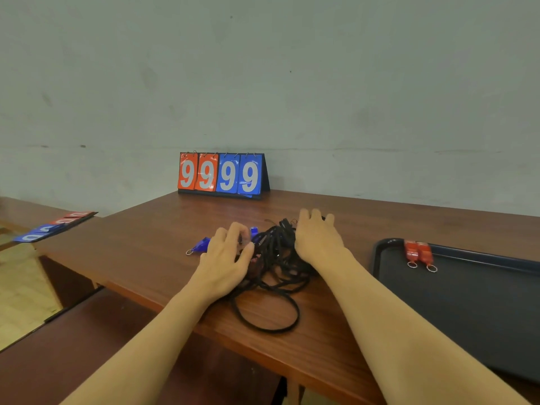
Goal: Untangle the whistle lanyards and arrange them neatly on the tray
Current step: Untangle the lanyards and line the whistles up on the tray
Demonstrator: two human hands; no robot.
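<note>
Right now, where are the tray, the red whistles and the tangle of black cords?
tray [467, 311], head view, bare dark floor.
red whistles [419, 252], head view, between the pair's bodies.
tangle of black cords [277, 258], head view, middle of the heap.

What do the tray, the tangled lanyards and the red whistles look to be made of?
Tray: probably moulded plastic, dark matte, with a rounded raised rim. Lanyards: black woven cord, dull and limp, lying in loose loops. Red whistles: glossy, likely plastic, with highlights showing, each with a small metal-looking split ring.

The tray [467, 302] runs off the right edge — both hands' fingertips sink into the tangled lanyards [274, 258], grip unclear.
</note>
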